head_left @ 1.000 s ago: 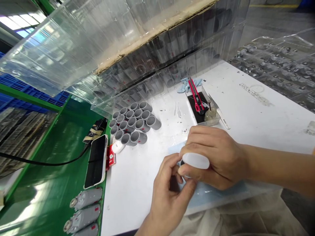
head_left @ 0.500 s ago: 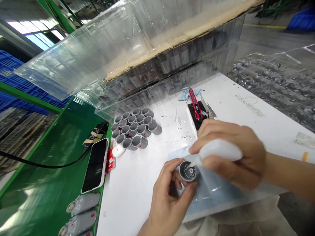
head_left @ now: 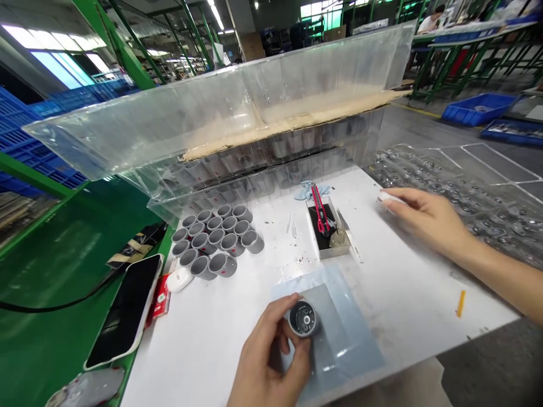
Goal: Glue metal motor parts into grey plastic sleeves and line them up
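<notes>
My left hand [head_left: 275, 353] grips a grey cylindrical housing [head_left: 302, 318] by its sides, its open end facing up with dark inner parts showing, above a pale blue sheet [head_left: 356, 345]. Out at the right, my right hand [head_left: 428, 217] has its thumb and forefinger closed on a white object, mostly hidden behind the fingers, near the table's right edge. Several grey cups [head_left: 216, 237] stand grouped on the white table [head_left: 203, 333]. A small tray [head_left: 335, 253] holds a red utility knife [head_left: 319, 212] and a small glass jar; tweezers [head_left: 351, 237] lie beside it.
Stacked clear plastic trays [head_left: 263, 102] rise along the back. A phone [head_left: 125, 311] lies at the left edge by a red packet [head_left: 162, 297]. Compartment trays with small parts [head_left: 475, 198] are at the right. A person [head_left: 431, 20] sits far back.
My right hand has moved away from the housing to the far right, with the white bottle. My left hand still holds the housing. The view has tilted up, showing more of the room.
</notes>
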Demonstrator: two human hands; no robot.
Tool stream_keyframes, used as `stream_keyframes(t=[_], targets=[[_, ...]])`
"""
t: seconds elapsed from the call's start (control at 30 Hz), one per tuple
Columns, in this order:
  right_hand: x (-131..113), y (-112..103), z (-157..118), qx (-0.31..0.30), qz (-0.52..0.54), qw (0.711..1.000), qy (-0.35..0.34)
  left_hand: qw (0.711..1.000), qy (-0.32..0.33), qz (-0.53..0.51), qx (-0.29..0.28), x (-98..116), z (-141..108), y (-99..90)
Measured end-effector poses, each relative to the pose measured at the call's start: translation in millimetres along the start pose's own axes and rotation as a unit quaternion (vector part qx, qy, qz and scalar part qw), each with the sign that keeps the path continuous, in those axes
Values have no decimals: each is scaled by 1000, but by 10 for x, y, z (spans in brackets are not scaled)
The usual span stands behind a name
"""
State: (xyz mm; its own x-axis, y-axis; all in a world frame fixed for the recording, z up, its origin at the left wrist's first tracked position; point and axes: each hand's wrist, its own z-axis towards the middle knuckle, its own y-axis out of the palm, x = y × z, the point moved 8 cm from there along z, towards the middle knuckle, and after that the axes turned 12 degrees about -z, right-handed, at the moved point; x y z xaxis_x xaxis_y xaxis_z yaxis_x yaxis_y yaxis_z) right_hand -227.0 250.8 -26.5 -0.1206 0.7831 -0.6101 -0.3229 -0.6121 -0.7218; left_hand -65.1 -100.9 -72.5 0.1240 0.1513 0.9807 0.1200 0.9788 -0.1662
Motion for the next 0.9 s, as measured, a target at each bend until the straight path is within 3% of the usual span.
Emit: stream_keyframes(t=[0.17,0.37,0.47,0.53,0.63,0.67,0.7,0.77,0.83,0.9], targets=[[316,189,92,-43,3,998,53,999,7,-42,-14,46,34,18],[288,95,45,-37,22,998,56,999,-4,-46,-5,17,30,-5],[236,-62,7,12,49,998,46,999,10,-47,-13,10,28,11],[134,-227,-75,77,58,995,35,999,18,-48,-14,-15,25,12],[-204,-494,-317,211,59,975,-17,998,32,-51,-10,-34,23,2],[-361,-513,-393,227,62,971,-48,998,30,-50,-9,-37,24,2],[-527,-467,-438,209,55,973,-79,998,26,-49,-9,-36,27,2],[-842,-209,-461,102,8,985,-140,999,13,-47,-9,-31,39,9],[-1077,81,-461,2,-48,979,-200,999,13,-52,-9,-6,52,22],[-1226,237,-441,-30,-63,965,-251,998,23,-61,-8,16,60,33]])
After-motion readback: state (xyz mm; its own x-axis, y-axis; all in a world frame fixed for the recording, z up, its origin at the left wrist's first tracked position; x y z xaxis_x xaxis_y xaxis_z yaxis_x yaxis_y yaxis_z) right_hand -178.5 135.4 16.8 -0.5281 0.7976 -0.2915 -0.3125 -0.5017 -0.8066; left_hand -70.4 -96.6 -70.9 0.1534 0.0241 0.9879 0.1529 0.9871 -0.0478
